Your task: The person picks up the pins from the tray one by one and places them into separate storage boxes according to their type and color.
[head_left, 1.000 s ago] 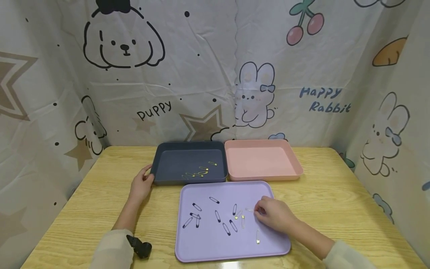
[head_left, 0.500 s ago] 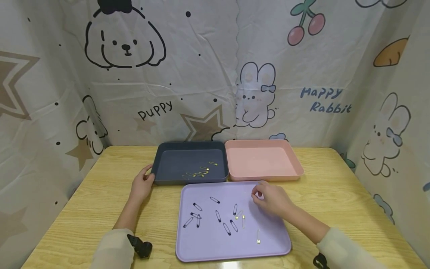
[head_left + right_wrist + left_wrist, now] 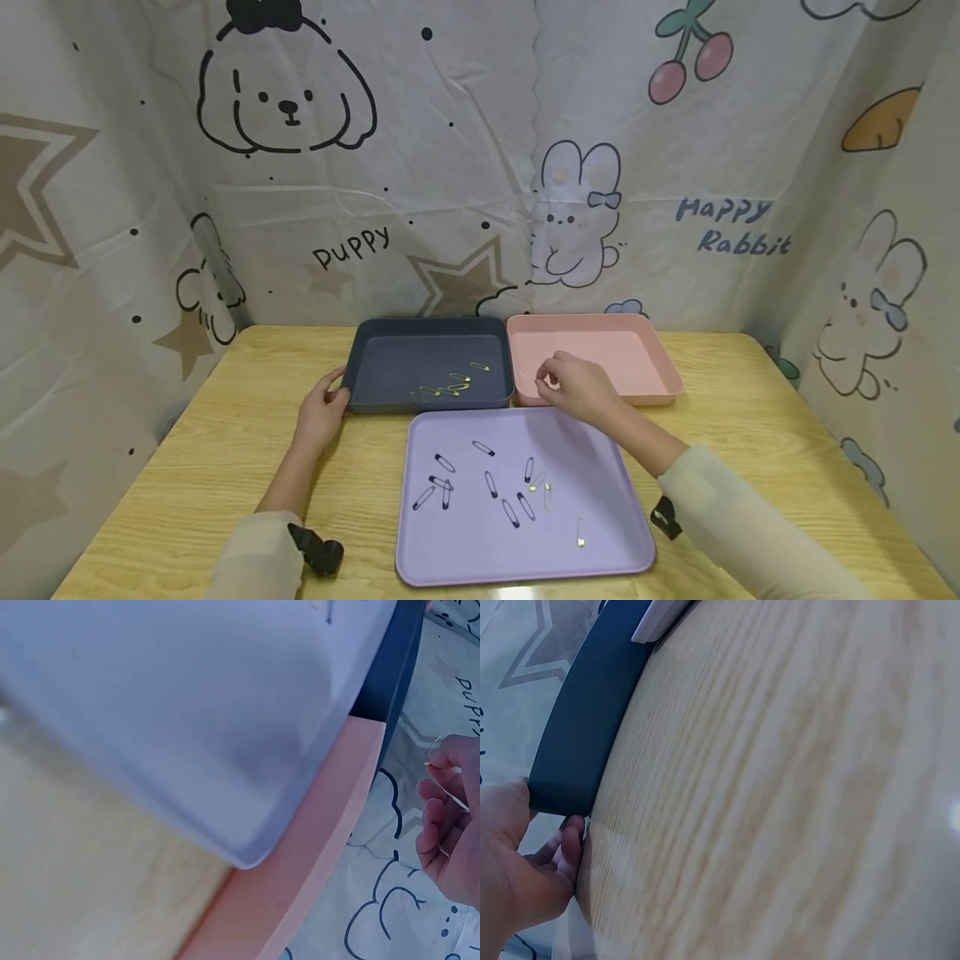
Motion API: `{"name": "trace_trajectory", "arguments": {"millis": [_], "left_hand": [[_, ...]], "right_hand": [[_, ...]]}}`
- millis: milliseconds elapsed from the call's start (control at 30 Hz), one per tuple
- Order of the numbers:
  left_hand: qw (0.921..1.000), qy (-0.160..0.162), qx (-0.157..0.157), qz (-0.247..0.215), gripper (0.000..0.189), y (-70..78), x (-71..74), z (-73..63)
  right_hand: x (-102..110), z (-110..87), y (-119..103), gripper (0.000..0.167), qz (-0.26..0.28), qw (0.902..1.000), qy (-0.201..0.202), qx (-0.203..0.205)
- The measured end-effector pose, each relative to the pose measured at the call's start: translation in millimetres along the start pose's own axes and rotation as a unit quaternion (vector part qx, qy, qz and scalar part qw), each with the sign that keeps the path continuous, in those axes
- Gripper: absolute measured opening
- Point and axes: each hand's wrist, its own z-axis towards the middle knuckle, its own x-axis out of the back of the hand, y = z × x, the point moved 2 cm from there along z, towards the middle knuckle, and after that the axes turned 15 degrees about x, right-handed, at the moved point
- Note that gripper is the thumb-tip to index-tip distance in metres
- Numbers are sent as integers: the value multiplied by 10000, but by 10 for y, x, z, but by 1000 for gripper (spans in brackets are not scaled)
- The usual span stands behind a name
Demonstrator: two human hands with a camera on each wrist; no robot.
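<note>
My right hand [image 3: 573, 385] is raised over the near left part of the pink tray [image 3: 652, 342], thumb and forefinger pinching a gold safety pin [image 3: 432, 751]. In the head view that pin is hardly visible. At the dark blue tray's [image 3: 420, 327] left near corner, my left hand [image 3: 321, 412] holds the edge between thumb and fingers. Several gold safety pins [image 3: 459, 387] lie inside the dark blue tray. On the flat purple tray [image 3: 525, 558] are several black-headed safety pins [image 3: 510, 513] to the left and middle, with three gold safety pins [image 3: 581, 532] to their right.
The dark blue and pink trays stand side by side at the back of the wooden table [image 3: 187, 467], with the purple tray in front of them. A printed curtain [image 3: 465, 167] hangs behind and at both sides.
My right hand has lifted a gold safety pin off the purple tray and carried it away from me and leftward, to above the pink tray. My left hand has stayed at the dark blue tray.
</note>
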Motion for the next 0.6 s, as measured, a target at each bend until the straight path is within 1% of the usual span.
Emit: {"name": "trace_trajectory", "arguments": {"millis": [167, 433, 500, 600], "left_hand": [[10000, 8, 34, 34, 48, -1, 7, 4], [10000, 17, 2, 18, 47, 8, 0, -6], [10000, 23, -4, 19, 47, 10, -4, -7], [10000, 43, -7, 12, 47, 8, -3, -1]], "right_hand": [[-47, 236, 41, 9, 12, 10000, 8, -54], [-152, 528, 107, 12, 78, 9996, -210, -185], [-171, 588, 126, 10, 80, 9997, -175, -149], [-199, 682, 153, 7, 54, 10000, -23, 10]]}}
